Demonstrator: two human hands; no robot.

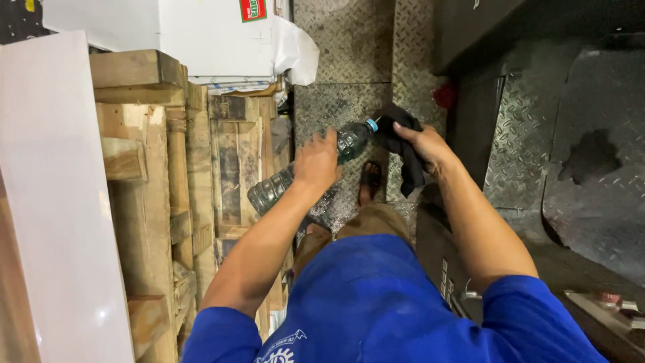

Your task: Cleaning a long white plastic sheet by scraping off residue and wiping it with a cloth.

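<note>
a workshop or warehouse floor is suggested: steel tread-plate flooring (349,60), worn and stained, is seen beside rough wooden pallets (168,175). a white panel (54,202) and a white carton (201,33) are stacked alongside, and dark machinery (484,27), perhaps a vehicle, is glimpsed.

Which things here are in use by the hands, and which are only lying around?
In use:
- clear plastic bottle, tilted, gripped by the left hand
- black cloth, held by the right hand at the bottle's blue cap

Lying about:
- wooden pallets
- white panel
- white box
- metal tread-plate floor
</note>
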